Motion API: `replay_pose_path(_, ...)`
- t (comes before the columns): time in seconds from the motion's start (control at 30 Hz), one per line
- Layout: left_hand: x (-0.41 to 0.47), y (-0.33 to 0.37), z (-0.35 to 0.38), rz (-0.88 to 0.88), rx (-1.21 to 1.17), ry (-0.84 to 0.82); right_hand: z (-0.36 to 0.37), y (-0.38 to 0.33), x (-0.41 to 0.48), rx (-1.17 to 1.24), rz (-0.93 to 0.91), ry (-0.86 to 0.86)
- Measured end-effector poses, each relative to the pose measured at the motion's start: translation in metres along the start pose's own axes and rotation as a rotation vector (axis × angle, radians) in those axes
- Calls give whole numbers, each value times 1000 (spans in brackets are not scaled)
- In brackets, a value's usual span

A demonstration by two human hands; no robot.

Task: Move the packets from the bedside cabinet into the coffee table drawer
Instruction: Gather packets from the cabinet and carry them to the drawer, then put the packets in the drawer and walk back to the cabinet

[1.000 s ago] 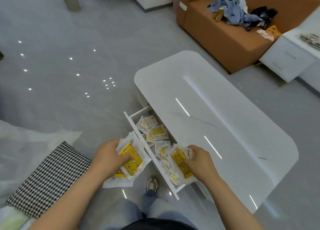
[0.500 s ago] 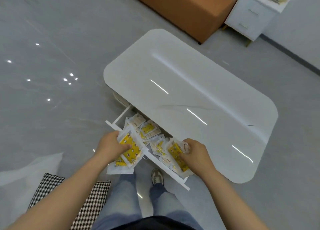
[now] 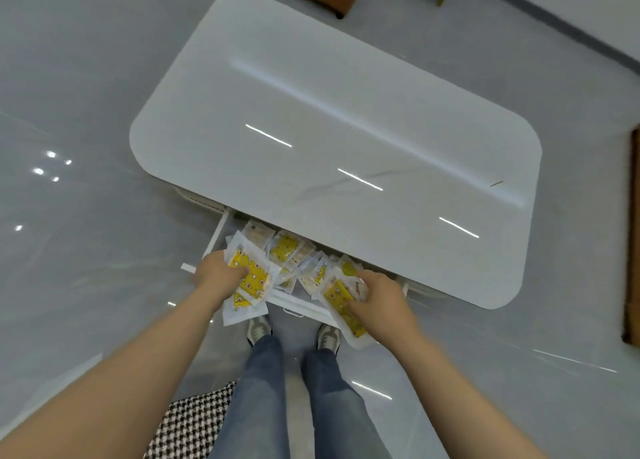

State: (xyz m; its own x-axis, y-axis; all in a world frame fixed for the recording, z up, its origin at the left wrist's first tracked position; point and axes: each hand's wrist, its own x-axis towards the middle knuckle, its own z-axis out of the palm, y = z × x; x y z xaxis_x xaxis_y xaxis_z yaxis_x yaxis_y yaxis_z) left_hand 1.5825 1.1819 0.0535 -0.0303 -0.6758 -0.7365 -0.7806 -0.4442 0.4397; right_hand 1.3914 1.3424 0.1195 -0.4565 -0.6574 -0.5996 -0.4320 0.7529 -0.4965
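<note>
The left hand (image 3: 218, 275) grips a small stack of yellow-and-white packets (image 3: 250, 282) with curled fingers, over the left end of the open drawer (image 3: 213, 240) of the white coffee table (image 3: 332, 119). The right hand (image 3: 379, 301) grips another stack of packets (image 3: 341, 299) with thumb and curled fingers, over the drawer's front edge. More loose packets (image 3: 287, 247) lie inside the drawer between both hands.

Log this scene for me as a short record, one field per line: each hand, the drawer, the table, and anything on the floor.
left hand: grips the left packet stack over the drawer's left end
right hand: grips the right packet bundle at the drawer's front edge
drawer: pulled open, loose packets inside
coffee table: white glossy top
floor: houndstooth cushion beside the person's legs
</note>
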Motion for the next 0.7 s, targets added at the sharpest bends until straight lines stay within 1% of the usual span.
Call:
replay_pose_path(0.23, 92, -25, 36, -23, -60, -71, 46, 12, 51, -31, 50, 26)
replay_pose_path(0.3, 118, -35, 44, -25, -83, -96, 58, 18, 63, -50, 78, 19)
replay_pose_path(0.4, 138, -44, 50, -1, -58, -104, 75, 27, 76, -72, 94, -7)
replay_pose_path(0.53, 136, -44, 47, 103, 142, -84, 90, 34, 89, -113, 97, -26)
replay_pose_path(0.7, 129, -56, 33, 263, 447, -132, 104, 33, 108, -150, 90, -62)
